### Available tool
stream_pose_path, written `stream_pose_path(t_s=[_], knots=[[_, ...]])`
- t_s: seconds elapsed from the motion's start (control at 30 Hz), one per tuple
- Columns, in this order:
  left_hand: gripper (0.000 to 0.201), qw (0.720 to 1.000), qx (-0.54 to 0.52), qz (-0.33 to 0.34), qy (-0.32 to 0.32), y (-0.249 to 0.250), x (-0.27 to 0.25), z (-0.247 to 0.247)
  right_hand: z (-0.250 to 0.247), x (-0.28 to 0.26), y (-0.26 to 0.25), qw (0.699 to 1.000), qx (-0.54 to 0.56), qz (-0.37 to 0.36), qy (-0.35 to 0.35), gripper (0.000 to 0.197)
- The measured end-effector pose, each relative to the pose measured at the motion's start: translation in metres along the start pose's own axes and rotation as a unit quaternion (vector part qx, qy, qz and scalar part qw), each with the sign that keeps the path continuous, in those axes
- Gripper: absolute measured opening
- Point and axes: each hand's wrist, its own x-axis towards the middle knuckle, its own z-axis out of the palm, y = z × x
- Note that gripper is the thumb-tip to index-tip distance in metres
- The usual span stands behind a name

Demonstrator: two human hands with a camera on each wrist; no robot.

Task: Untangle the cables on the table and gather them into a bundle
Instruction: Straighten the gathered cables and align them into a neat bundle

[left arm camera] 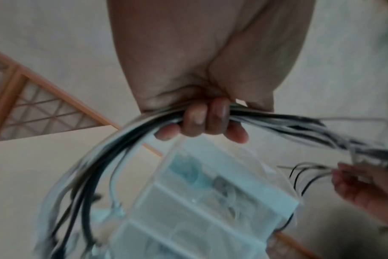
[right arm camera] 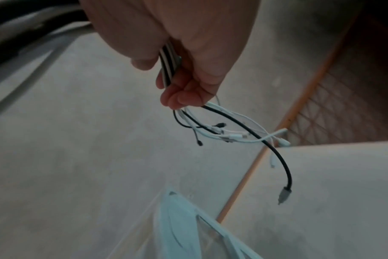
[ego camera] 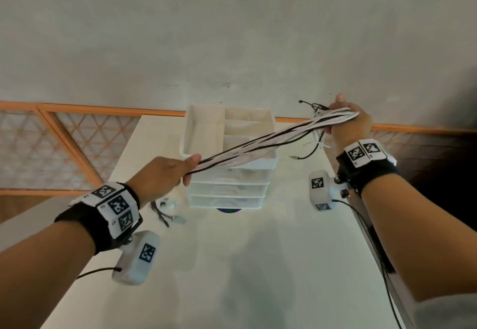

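A bundle of several black and white cables [ego camera: 268, 138] stretches taut in the air between both hands, above the white drawer unit. My left hand [ego camera: 167, 173] grips its lower left end, fingers curled round the strands [left arm camera: 202, 121]; the loose tails [ego camera: 162, 215] hang down to the table behind it. My right hand [ego camera: 348, 122] grips the upper right end [right arm camera: 168, 68]. Short cable ends with plugs [right arm camera: 233, 135] dangle below that fist, and one black cable [right arm camera: 284, 173] hangs lowest.
A white plastic drawer unit [ego camera: 229, 173] with an open divided tray on top stands mid-table, directly under the cables. The white table [ego camera: 232, 264] runs toward me. An orange-framed lattice railing [ego camera: 64, 142] lies behind, and a dark cord [ego camera: 382, 251] runs along the right edge.
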Motion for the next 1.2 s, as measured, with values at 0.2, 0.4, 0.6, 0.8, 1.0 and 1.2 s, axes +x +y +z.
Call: stream_pose_path(t_s=[0.2, 0.4, 0.6, 0.8, 1.0, 1.2], knots=[[0.059, 0.992, 0.09, 0.04, 0.072, 0.009, 0.008, -0.011, -0.008, -0.032, 0.129, 0.961, -0.188, 0.116, -0.168, 0.028], [0.062, 0.982, 0.187, 0.033, 0.007, -0.011, 0.003, 0.012, -0.042, -0.118, 0.215, 0.924, -0.264, 0.155, -0.229, 0.022], [0.057, 0.968, 0.247, 0.044, -0.026, -0.005, -0.001, 0.02, -0.067, -0.111, 0.184, 0.777, -0.478, 0.1, -0.396, 0.107], [0.043, 0.954, 0.264, 0.108, -0.09, 0.017, -0.016, 0.028, -0.03, -0.134, 0.073, 0.892, -0.267, -0.067, -0.358, 0.074], [0.016, 0.968, 0.152, 0.157, -0.118, 0.024, -0.028, 0.051, 0.039, -0.202, 0.042, 0.875, -0.196, -0.167, -0.411, 0.043], [0.031, 0.993, 0.067, 0.068, -0.071, -0.038, -0.039, 0.064, 0.015, -0.199, 0.045, 0.947, -0.109, -0.147, -0.265, 0.006]])
